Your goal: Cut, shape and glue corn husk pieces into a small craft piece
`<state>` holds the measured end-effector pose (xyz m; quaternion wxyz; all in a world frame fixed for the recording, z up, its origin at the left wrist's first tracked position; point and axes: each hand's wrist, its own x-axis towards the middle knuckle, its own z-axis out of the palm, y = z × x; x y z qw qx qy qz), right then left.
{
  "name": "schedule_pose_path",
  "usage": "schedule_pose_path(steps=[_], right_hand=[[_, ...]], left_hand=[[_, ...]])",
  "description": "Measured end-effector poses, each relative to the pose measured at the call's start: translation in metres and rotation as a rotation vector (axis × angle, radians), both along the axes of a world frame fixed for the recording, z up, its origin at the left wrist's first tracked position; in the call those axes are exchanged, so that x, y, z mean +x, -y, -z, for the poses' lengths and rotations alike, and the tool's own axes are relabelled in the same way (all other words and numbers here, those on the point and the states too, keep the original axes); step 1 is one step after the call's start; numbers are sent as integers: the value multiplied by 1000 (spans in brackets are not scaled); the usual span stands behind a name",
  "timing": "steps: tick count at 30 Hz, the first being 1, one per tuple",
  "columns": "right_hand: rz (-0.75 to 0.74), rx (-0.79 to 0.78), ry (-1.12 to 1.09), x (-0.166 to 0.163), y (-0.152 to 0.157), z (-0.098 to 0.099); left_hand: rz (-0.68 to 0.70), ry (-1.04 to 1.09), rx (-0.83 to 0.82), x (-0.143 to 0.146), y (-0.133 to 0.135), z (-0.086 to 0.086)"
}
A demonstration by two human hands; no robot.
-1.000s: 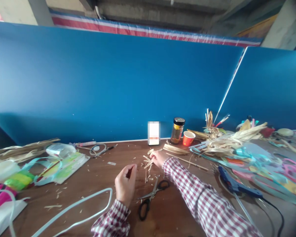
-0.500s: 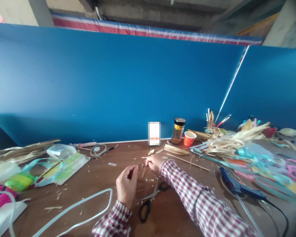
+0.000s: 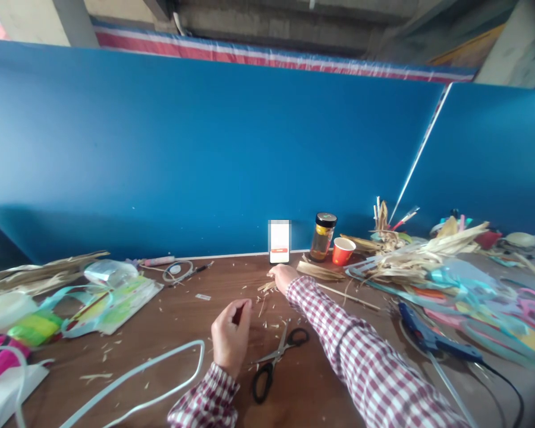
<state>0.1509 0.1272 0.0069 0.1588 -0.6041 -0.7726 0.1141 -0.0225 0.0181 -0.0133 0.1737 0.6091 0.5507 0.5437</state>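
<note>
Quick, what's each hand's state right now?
Left hand: curled closed; whether it holds anything cannot be told.
Right hand: at the pale strips; open or closed cannot be told.

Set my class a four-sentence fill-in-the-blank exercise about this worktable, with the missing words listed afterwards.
1. The pale strips lie nearer the ____ hand than the left hand.
2. Rather than shut, the scissors lie ____.
3. The paper cup is mainly coloured ____ outside.
4. The lid on the jar is coloured ____.

Missing words: right; open; red; black.
</note>
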Motion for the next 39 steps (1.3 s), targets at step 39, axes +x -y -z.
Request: schedule_pose_path(steps=[39], right_hand=[[-91,149,-388,18,220,-27]], left_hand=[[70,19,-35,3,2,1]])
